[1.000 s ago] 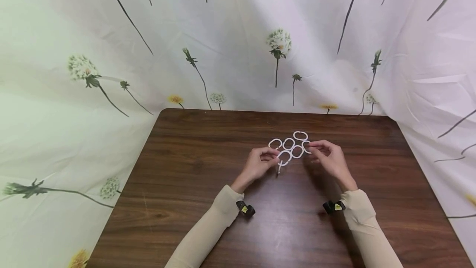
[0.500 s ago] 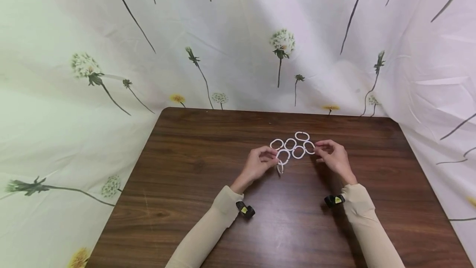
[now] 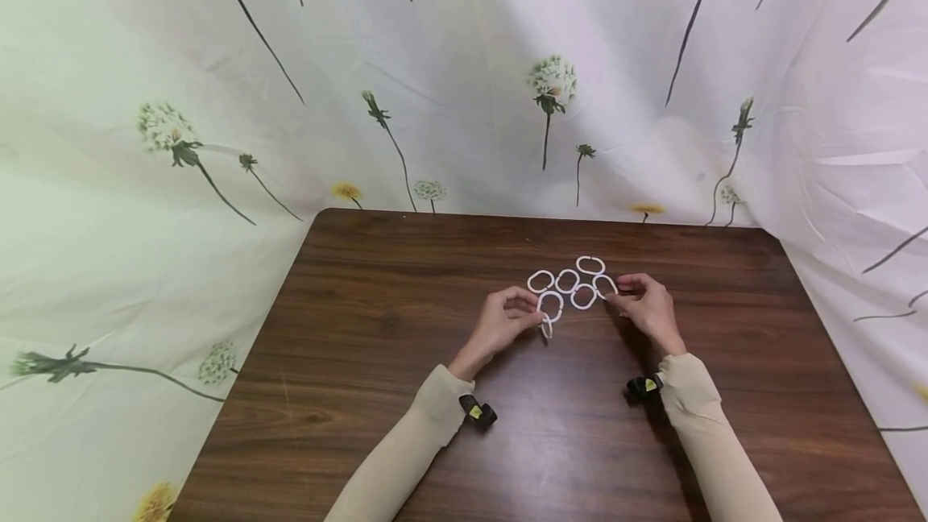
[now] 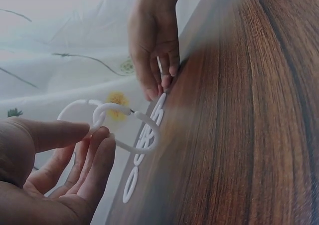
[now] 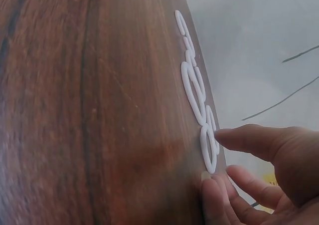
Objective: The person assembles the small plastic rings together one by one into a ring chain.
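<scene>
Head: white plastic rings point(image 3: 573, 284) clustered on table point(image 3: 362, 361) between hands. Left wrist: left hand point(image 4: 55, 175) pinching lifted ring point(image 4: 127, 127). Right wrist: right hand point(image 5: 259, 175) fingertips pinching end ring point(image 5: 208, 150); best kept flat, pulled gently.

Small white plastic rings point(image 3: 573, 287) too tiny in head view to see joins. Left hand point(image 4: 55, 180) cut off by picture edge.
</scene>
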A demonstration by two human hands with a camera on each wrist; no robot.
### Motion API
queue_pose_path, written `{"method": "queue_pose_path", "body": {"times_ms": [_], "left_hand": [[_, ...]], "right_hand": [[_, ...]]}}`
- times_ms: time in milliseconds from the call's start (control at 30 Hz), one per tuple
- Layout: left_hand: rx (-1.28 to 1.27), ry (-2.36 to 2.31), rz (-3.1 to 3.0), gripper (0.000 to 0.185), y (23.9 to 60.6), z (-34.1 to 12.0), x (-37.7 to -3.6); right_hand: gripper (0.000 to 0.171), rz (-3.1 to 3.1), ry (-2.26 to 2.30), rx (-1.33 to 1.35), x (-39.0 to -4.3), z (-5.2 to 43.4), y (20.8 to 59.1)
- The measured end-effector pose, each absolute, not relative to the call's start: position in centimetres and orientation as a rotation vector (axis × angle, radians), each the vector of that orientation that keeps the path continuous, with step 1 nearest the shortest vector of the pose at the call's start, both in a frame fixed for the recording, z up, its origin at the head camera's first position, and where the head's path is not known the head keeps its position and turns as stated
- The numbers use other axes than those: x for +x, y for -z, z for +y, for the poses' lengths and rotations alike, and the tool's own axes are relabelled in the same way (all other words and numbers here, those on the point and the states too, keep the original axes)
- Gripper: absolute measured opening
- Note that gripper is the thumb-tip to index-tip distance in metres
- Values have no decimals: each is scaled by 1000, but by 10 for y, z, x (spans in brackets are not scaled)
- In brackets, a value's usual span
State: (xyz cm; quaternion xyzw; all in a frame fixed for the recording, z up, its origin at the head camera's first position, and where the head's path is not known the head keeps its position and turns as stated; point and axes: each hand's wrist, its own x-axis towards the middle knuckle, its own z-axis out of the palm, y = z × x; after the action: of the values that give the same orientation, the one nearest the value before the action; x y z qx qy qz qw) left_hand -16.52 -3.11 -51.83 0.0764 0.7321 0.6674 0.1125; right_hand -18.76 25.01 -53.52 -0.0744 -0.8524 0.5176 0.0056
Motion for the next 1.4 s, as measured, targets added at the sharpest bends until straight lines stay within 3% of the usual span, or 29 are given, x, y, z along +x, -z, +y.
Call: {"method": "queue_pose_path", "body": {"times_ms": [567,1300,1400], "left_hand": [[199,-1964,2143,25,516,-27,-167],[220,-1989,2131,28,523,-31,-166],[226,-1979,2124,29,510,-33,-161]], "right_hand": [[42,-2766,-1183,-251,-199,242,537],[43,-2794,-1223,-211,-190,251,531],[45,-2792,-1335,-189,-188,255,531]]}}
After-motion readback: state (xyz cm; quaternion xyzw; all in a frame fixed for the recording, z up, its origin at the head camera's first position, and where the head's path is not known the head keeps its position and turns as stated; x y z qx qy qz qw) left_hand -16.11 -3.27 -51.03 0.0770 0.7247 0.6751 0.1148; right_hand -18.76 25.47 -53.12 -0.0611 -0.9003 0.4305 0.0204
